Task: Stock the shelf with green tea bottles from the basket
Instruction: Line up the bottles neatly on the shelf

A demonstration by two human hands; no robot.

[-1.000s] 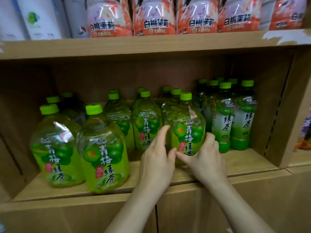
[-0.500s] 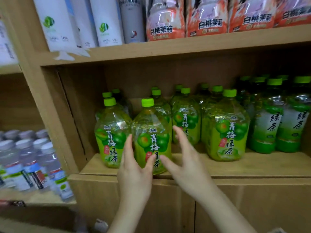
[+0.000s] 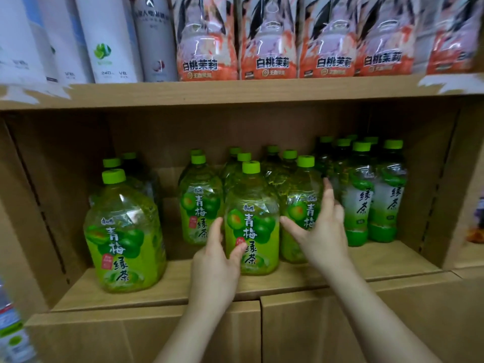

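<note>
Fingers of both hands spread loosely around a green tea bottle (image 3: 252,226) standing on the wooden shelf (image 3: 183,286).

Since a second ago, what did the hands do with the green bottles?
Both hands left the earlier bottle. The left hand now touches the front middle bottle; the right hand is spread open against the next bottle. The dark green bottles and the top-shelf packs look unchanged.
</note>
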